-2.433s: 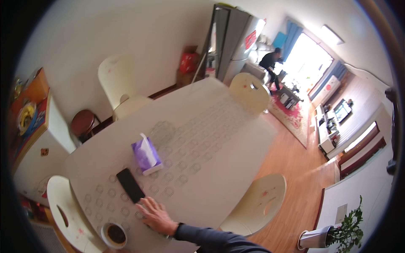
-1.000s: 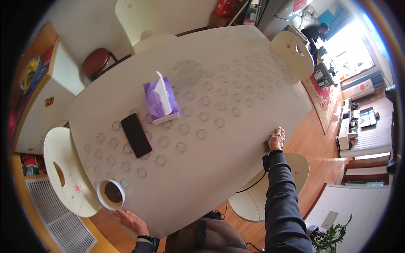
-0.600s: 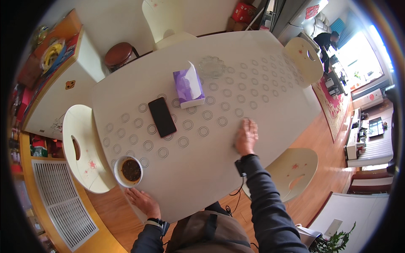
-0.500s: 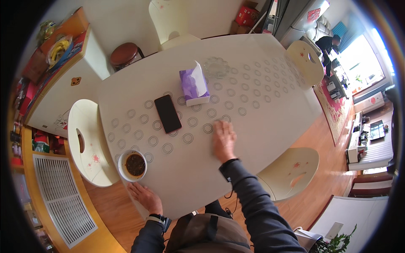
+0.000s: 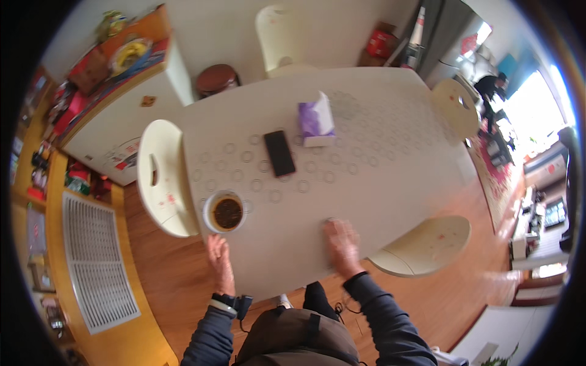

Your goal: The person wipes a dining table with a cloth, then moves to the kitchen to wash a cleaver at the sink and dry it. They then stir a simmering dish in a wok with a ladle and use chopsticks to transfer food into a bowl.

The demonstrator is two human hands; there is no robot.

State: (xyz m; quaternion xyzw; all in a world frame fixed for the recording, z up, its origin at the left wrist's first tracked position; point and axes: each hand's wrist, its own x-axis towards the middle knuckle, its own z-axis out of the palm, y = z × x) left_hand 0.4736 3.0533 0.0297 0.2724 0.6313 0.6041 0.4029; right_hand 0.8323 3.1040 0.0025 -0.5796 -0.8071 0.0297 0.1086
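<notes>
A white bowl [image 5: 242, 223] of dark brown liquid with bits in it stands near the left edge of the table [image 5: 287, 244]. Just on the near side of it, my left hand [image 5: 221, 261] is at the table's edge, fingers stretched toward the bowl and holding nothing. Whether the fingertips touch the bowl, I cannot tell. My right hand [image 5: 343, 245], slightly blurred, is over the near right part of the table with fingers extended and nothing seen in it. Farther back lie a black phone [image 5: 279, 154] and a purple tissue box [image 5: 316, 124] with a tissue sticking up.
Cream chairs stand at the left [image 5: 163, 183], far side [image 5: 278, 36], far right [image 5: 455, 110] and near right [image 5: 427, 247]. Beyond the table is a brown round stool [image 5: 217, 79]. A clear glass dish [image 5: 343, 105] sits behind the tissue box. Another person [image 5: 490, 91] bends over at the far right.
My right hand has drawn back toward the table's near edge. My left hand has moved up closer under the bowl, its fingers now pointing more straight ahead. The whole view has shifted.
</notes>
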